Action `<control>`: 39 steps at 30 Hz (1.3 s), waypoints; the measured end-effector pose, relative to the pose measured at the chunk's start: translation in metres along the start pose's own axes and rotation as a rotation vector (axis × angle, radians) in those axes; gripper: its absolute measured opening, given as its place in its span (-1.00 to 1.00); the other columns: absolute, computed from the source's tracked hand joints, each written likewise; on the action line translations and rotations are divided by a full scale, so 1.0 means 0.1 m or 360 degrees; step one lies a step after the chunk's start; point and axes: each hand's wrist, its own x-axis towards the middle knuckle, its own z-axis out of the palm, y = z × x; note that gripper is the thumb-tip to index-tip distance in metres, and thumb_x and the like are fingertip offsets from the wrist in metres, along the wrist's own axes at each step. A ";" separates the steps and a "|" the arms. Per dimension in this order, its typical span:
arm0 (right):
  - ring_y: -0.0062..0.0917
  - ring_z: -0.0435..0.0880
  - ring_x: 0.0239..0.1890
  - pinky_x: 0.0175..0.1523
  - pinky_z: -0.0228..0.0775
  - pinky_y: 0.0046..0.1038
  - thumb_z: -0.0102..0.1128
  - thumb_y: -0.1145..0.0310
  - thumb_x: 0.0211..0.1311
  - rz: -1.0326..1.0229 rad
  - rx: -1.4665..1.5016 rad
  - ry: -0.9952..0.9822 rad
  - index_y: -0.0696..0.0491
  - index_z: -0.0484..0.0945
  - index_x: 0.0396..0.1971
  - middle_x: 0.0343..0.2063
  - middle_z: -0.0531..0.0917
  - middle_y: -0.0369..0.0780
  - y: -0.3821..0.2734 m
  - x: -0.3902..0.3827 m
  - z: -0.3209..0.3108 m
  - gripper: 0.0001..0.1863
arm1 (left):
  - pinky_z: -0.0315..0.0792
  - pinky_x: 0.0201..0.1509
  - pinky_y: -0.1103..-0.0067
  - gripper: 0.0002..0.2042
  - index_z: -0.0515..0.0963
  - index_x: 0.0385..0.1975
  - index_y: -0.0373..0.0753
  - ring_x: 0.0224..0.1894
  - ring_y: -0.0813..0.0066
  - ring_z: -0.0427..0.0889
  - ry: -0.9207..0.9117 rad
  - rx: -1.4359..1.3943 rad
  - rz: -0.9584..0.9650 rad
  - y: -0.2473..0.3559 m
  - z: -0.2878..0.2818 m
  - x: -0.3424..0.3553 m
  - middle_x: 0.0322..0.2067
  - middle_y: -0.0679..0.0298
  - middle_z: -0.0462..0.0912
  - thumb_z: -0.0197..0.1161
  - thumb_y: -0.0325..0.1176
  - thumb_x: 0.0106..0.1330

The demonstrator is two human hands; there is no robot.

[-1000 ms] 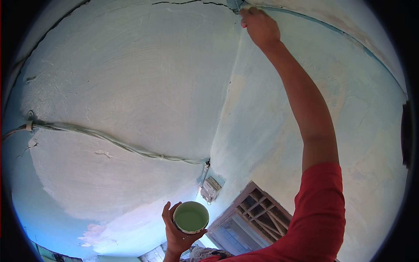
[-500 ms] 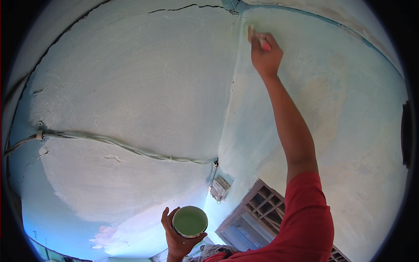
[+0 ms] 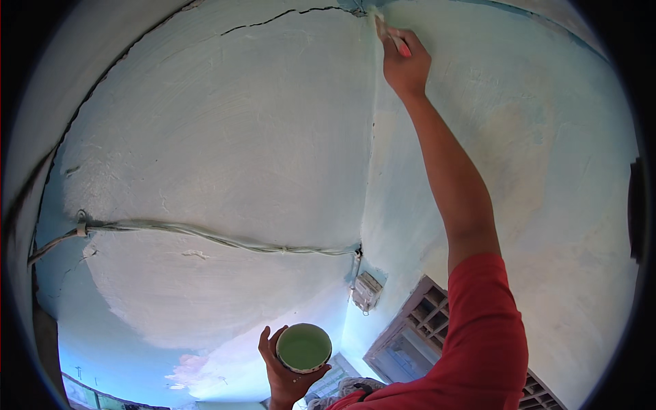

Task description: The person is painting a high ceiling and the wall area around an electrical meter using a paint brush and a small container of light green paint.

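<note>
My right hand (image 3: pixel 408 63) is raised high, closed around a paintbrush (image 3: pixel 383 29) with a reddish handle end. The bristles meet the wall at the upper corner, where two wall faces join below the ceiling edge. Low in the view, my left hand (image 3: pixel 285 372) grips a round tub (image 3: pixel 304 348) from its side, fingers and thumb spread around it. Pale green liquid shows inside the tub. A slightly greener damp patch lies on the right wall (image 3: pixel 471 137) beside the brush.
Bundled cables (image 3: pixel 225 239) run across the left wall (image 3: pixel 239 137) to the corner. Below their end sits a small box (image 3: pixel 367 292). A wooden lattice window frame (image 3: pixel 427 314) is at the lower right. A dark crack (image 3: pixel 280 17) runs along the top.
My right hand has moved up and to the left, bringing the brush into the top corner. The whole view has shifted slightly; my left hand still holds the tub.
</note>
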 end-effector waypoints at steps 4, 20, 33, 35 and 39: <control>-0.26 0.80 -0.27 -0.16 0.60 -0.37 0.39 0.41 0.30 -0.0190 -0.0151 -0.0156 0.08 0.69 -0.15 -0.26 0.77 -0.05 0.08 -0.10 0.09 -0.83 | 0.55 0.32 0.18 0.39 -0.25 0.53 -0.25 0.30 0.02 0.54 0.0009 0.0022 0.0023 0.04 0.02 0.06 0.31 -0.08 0.32 0.83 -0.34 -0.19; -0.10 0.78 -0.12 -0.05 0.64 -0.25 0.44 0.50 0.22 -0.0116 -0.0081 -0.0276 0.07 0.67 -0.13 -0.14 0.76 -0.04 0.20 -0.37 -0.07 -0.77 | 0.55 0.34 0.18 0.41 -0.26 0.54 -0.24 0.32 0.03 0.52 0.0006 0.0029 0.0065 0.13 0.07 0.13 0.31 -0.09 0.32 0.84 -0.33 -0.20; -0.44 0.76 -0.40 -0.21 0.55 -0.54 0.45 0.52 0.25 -0.0183 0.0098 0.0140 0.12 0.68 -0.24 -0.35 0.80 -0.13 -0.22 -0.45 -0.04 -0.87 | 0.57 0.33 0.18 0.41 -0.27 0.53 -0.23 0.31 0.02 0.54 0.0017 0.0107 0.0001 0.22 0.02 0.05 0.30 -0.11 0.32 0.84 -0.30 -0.19; -0.28 0.74 -0.43 -0.27 0.56 -0.46 0.46 0.43 0.23 -0.0196 -0.0047 0.0211 0.07 0.69 -0.24 -0.38 0.77 -0.13 -0.23 -0.06 0.19 -0.85 | 0.57 0.33 0.18 0.41 -0.28 0.53 -0.23 0.31 0.02 0.53 0.0025 0.0088 0.0004 0.24 0.03 0.04 0.30 -0.11 0.32 0.84 -0.30 -0.19; -0.16 0.74 -0.39 -0.27 0.59 -0.33 0.43 0.38 0.22 -0.0211 -0.0189 0.0180 0.03 0.70 -0.25 -0.40 0.76 -0.13 -0.48 0.31 0.62 -0.86 | 0.56 0.33 0.17 0.42 -0.27 0.53 -0.23 0.30 0.02 0.55 0.0068 0.0124 -0.0007 0.27 0.04 -0.04 0.29 -0.09 0.34 0.84 -0.30 -0.21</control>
